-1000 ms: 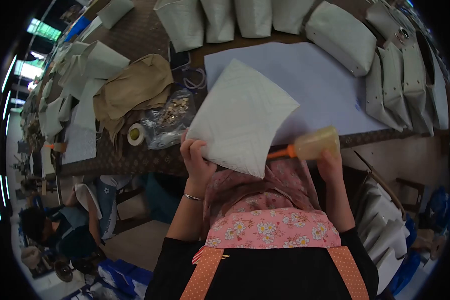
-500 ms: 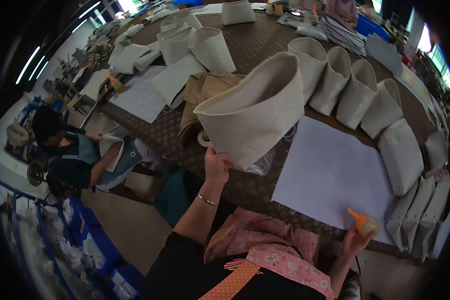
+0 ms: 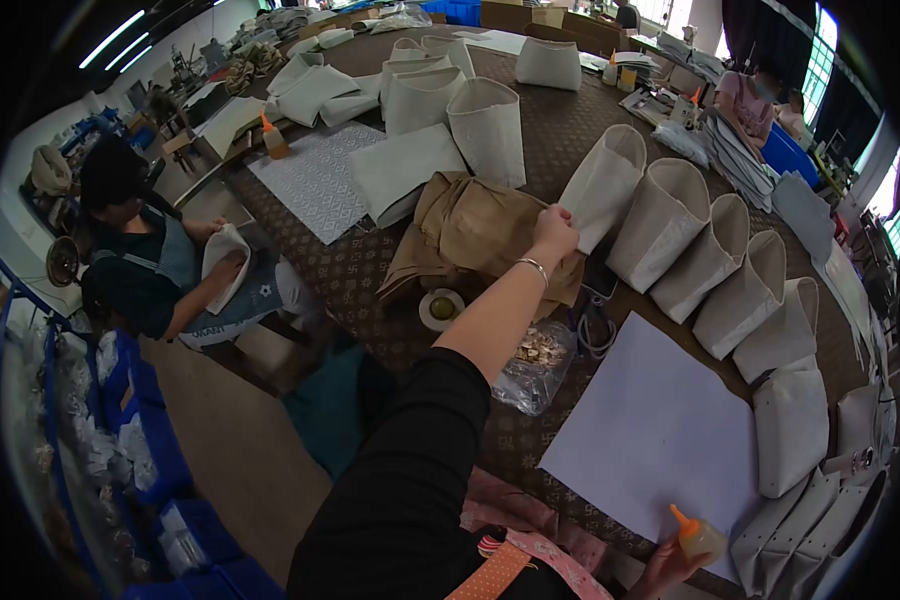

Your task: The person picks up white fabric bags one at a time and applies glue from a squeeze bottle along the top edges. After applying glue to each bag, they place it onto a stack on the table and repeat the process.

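Off-white canvas fills my left hand: my fingers are closed on the lower edge of a fabric pouch, which stands upright at the left end of a curved row of similar pouches on the patterned table, just beside a heap of tan cloth. My right hand, low at the table's near edge, is wrapped around a glue bottle with an orange nozzle, next to a white sheet. Across the table's left side, a seated person handles another pale piece.
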`<state>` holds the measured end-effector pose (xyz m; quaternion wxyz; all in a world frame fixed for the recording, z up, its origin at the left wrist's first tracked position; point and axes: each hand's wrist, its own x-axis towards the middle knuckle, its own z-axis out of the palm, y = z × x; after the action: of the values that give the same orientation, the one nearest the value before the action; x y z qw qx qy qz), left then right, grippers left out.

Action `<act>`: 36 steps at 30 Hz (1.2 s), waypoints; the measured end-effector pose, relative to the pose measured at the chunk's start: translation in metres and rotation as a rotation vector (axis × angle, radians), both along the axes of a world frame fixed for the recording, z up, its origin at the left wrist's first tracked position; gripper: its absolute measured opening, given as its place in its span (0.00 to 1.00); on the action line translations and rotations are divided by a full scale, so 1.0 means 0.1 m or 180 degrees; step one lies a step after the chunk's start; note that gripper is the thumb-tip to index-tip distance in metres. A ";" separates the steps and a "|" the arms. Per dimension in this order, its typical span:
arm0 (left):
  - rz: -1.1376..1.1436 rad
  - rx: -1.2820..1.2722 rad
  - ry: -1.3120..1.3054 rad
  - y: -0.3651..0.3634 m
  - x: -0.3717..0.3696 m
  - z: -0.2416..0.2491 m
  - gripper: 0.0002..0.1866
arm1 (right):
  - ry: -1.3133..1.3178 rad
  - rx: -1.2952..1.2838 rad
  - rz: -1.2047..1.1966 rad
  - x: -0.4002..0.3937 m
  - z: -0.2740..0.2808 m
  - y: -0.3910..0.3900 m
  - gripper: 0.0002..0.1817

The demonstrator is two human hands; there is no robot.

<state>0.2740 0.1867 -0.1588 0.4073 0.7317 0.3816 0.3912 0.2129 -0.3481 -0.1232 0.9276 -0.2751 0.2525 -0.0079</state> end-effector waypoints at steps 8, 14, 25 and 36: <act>-0.0403 0.0767 -0.0382 0.21 -0.69 0.45 0.10 | -0.0062 -0.0046 0.0187 -0.05 0.01 0.10 0.31; 0.2146 0.1840 0.0385 1.22 -2.14 0.47 0.07 | -0.0175 -0.0150 0.0106 -0.11 0.00 0.05 0.31; 0.0809 0.0741 0.3856 1.05 -2.62 0.11 0.19 | -0.1754 0.0184 0.1788 0.22 -0.71 -0.62 0.28; 0.1457 0.2173 0.3011 1.12 -2.93 0.73 0.09 | -0.1471 0.0123 0.1281 0.22 -0.81 -0.68 0.26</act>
<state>-0.0186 0.2986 -0.0860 -0.1565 0.8142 0.5212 0.2021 0.2351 -0.4159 -0.2040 0.9485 -0.2929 -0.0246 0.1185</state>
